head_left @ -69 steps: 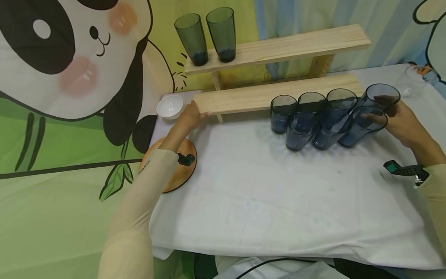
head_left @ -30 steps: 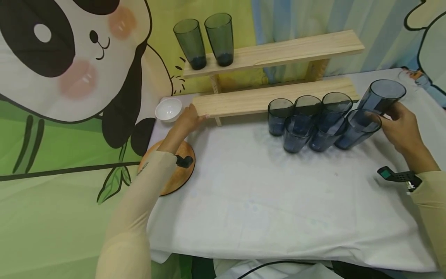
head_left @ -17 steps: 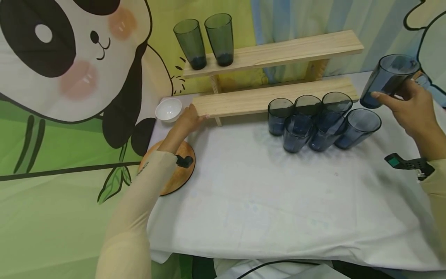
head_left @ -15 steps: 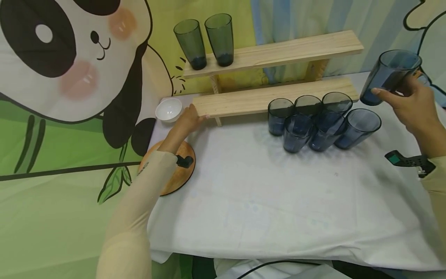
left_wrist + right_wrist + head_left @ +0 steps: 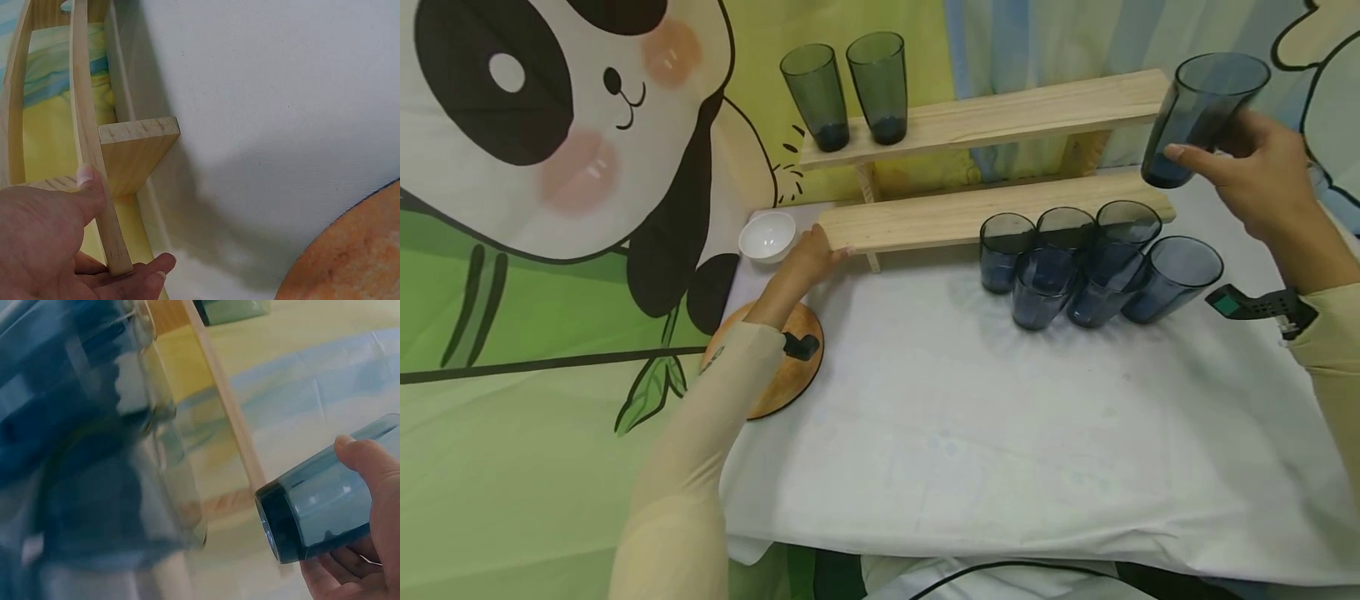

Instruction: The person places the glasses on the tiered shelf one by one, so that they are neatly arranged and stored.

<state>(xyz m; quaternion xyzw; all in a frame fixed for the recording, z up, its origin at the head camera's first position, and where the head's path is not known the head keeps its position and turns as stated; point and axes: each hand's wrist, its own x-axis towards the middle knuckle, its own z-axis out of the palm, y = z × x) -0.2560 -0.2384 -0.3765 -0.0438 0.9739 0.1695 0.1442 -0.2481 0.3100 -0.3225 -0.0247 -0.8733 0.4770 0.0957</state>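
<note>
My right hand [image 5: 1262,179] grips a blue-tinted drinking glass [image 5: 1198,117], raised in front of the right end of the two-tier wooden shelf [image 5: 1000,218]. In the right wrist view the thumb and fingers wrap the glass [image 5: 325,494] near its dark, thick base. My left hand [image 5: 808,260] holds the left end of the lower board; the left wrist view has the thumb on one face of the board [image 5: 94,134] and fingers under the other. Two green glasses [image 5: 877,92] stand at the left of the upper board. Several blue glasses [image 5: 1045,283] stand clustered before the shelf's right half.
A small white bowl [image 5: 767,237] sits left of the shelf, beside my left hand. Below it, partly under my left forearm, lies a round wooden board [image 5: 797,367]. White cloth [image 5: 962,433] covers the table, and printed fabric hangs behind.
My right hand has taken hold of the rear right blue glass, lifted it off the table, then carried it up and leftward towards the upper board. The left hand stays on the shelf.
</note>
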